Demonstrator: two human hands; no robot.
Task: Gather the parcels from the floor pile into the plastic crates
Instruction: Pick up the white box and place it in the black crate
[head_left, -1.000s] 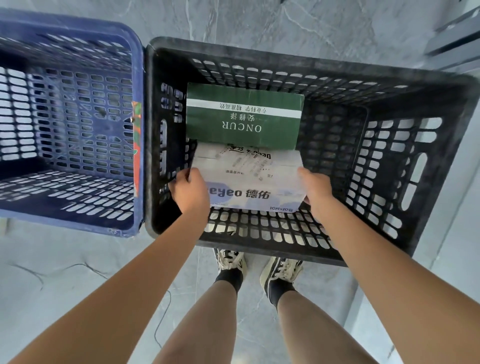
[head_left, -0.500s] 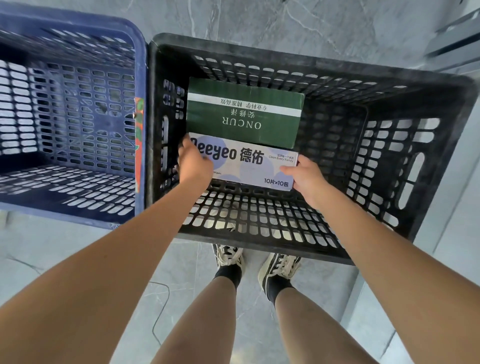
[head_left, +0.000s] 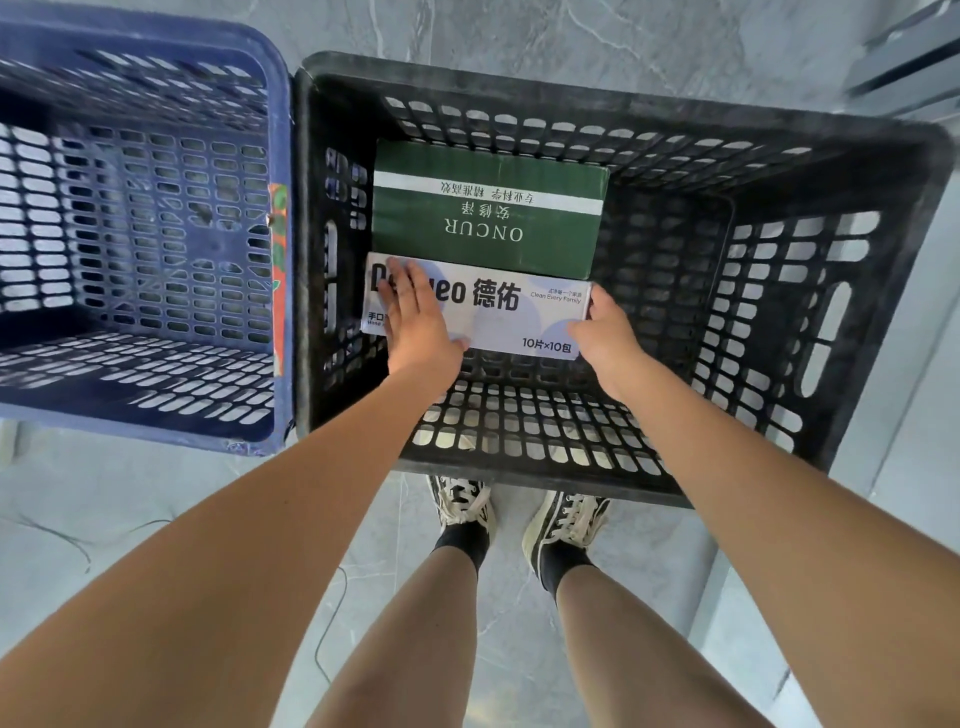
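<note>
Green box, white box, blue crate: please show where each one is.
green box (head_left: 488, 208), head view, on its printed top face.
white box (head_left: 498, 312), head view, on its top face between the hands.
blue crate (head_left: 283, 156), head view, on its right rim.

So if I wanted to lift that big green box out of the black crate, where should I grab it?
Probably from above, by the two short ends of the green cardboard box: it lies flat, the white wipes box blocks its near side, and the black plastic crate's right half is bare.

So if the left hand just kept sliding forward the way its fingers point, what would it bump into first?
Probably the green box: the left hand lies flat on the white box, fingers aimed at it.
</note>
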